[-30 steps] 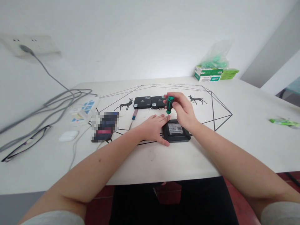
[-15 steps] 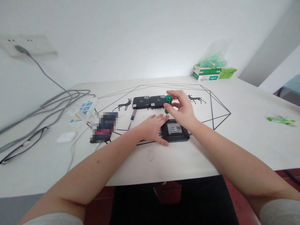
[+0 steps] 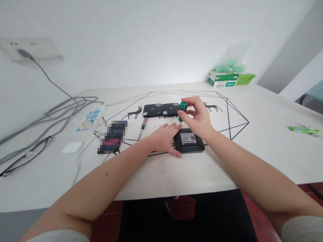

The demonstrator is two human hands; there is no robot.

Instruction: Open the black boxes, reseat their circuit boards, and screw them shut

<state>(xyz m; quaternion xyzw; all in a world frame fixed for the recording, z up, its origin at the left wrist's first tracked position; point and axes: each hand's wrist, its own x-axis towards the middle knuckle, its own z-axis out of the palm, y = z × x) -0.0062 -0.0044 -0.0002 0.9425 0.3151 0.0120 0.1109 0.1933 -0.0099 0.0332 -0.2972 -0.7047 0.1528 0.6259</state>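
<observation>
A square black box (image 3: 199,146) with a white label lies flat on the table. My left hand (image 3: 165,138) holds its left side, with the thumb by the near corner and the fingertips by the far one. In my right hand (image 3: 198,117) is a screwdriver (image 3: 183,107) with a green and black handle, gripped between thumb and fingers. Its shaft points down at the box's far left corner, slightly tilted; the tip is too small to make out. Behind, two similar black boxes, a left one (image 3: 152,110) and a right one (image 3: 170,109), lie side by side.
A second screwdriver (image 3: 143,127) lies left of my left hand. Further left are a blurred-out phone (image 3: 112,137), a white case (image 3: 72,147), glasses (image 3: 27,156), a power strip (image 3: 93,117) and grey cables (image 3: 60,111). Small cartons (image 3: 223,78) stand at the back right; a green item (image 3: 304,130) lies far right.
The screwdriver's handle has tilted a little to the right, and my right hand has shifted slightly with it. My left hand and the labelled box stay in place.
</observation>
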